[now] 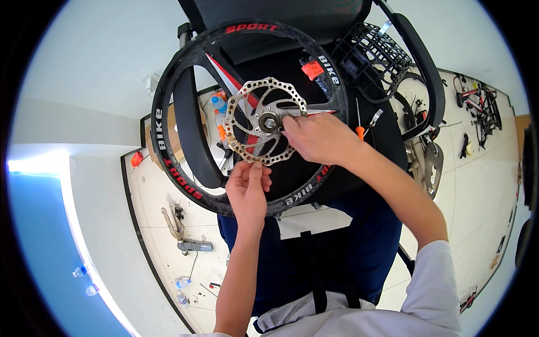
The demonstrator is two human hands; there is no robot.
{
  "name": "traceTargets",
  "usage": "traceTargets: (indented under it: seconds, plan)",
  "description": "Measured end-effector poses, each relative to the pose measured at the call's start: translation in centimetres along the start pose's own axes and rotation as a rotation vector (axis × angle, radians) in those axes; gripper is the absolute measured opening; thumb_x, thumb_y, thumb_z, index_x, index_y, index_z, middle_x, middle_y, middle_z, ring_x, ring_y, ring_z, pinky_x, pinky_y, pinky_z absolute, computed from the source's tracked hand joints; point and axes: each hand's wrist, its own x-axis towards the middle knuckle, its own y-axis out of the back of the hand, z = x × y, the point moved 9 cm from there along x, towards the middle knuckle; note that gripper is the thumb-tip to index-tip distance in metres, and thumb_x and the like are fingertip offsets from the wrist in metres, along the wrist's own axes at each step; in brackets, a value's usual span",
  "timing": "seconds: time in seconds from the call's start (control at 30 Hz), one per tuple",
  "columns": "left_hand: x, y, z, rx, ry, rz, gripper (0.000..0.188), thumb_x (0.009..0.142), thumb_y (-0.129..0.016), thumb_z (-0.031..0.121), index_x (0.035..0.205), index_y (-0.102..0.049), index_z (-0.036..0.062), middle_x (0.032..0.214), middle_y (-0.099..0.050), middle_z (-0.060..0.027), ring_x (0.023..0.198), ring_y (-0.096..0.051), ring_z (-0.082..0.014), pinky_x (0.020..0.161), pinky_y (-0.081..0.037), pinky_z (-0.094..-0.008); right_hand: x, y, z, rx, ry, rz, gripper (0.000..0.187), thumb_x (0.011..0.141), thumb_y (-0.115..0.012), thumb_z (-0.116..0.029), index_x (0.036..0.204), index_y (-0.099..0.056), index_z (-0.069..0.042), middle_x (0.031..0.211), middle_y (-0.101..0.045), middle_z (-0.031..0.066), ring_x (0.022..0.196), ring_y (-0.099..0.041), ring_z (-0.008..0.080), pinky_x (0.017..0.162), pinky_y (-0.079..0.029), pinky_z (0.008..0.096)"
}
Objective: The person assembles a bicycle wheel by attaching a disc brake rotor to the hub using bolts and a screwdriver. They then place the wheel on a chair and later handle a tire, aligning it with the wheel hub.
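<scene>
In the head view, a black bicycle wheel point(229, 76) with red-and-white spokes lies over a black office chair point(368, 165). The left hand point(251, 180) pinches the lower edge of its perforated silver disc rotor point(268, 83); the right hand point(323, 136) reaches the round metal hub point(270, 122) — grip unclear. Uneven pressure could tip the wheel — or slip fingers onto rotor edges.

Black wheel rim point(166, 81) — red lettering point(252, 27), white lettering point(328, 69) — alternating.

The hands point(317, 138) hide parts of the brake disc point(229, 123) and wheel point(224, 73)
</scene>
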Motion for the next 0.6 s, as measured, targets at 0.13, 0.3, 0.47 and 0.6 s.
traceTargets:
  seconds: [0.13,0.3,0.47,0.6]
  plan:
    - [-0.1,0.0,0.1,0.003,0.005,0.0,0.012,0.099,-0.057,0.01,0.092,-0.058,0.0,0.078,-0.067,-0.0062,0.06,-0.054,-0.0073,0.054,-0.042,-0.0217,0.7,-0.1,0.3,-0.072,0.181,-0.051,0.018,0.089,-0.059,-0.016,0.087,-0.053,0.0,0.067,-0.065,0.0163,0.06,-0.068,0.0331,0.054,-0.054,0.0414]
    - [-0.1,0.0,0.1,-0.013,0.011,0.014,0.013,0.099,-0.057,0.01,0.092,-0.059,-0.0004,0.077,-0.066,-0.006,0.06,-0.053,-0.0074,0.054,-0.042,-0.0217,1.0,-0.2,0.4,-0.087,0.212,-0.085,0.021,0.092,-0.061,-0.019,0.088,-0.051,-0.001,0.064,-0.061,0.0113,0.058,-0.066,0.0306,0.05,-0.051,0.0398]
    - [-0.2,-0.1,-0.1,-0.027,0.02,0.011,0.012,0.099,-0.057,0.01,0.093,-0.059,-0.0009,0.077,-0.066,-0.006,0.06,-0.053,-0.0072,0.054,-0.042,-0.0218,-0.2,-1.4,-0.2,0.104,-0.208,-0.095,0.022,0.095,-0.056,-0.018,0.092,-0.052,0.003,0.064,-0.062,0.0214,0.059,-0.065,0.0393,0.054,-0.053,0.0457]
    - [-0.1,0.1,-0.2,-0.033,0.008,0.0,0.012,0.099,-0.057,0.01,0.095,-0.059,-0.0013,0.077,-0.066,-0.0058,0.06,-0.053,-0.0069,0.054,-0.042,-0.0216,-0.8,-1.4,-0.5,0.33,-0.475,0.065,0.026,0.099,-0.05,-0.018,0.089,-0.055,0.004,0.069,-0.062,0.0285,0.067,-0.064,0.0461,0.059,-0.051,0.0527]
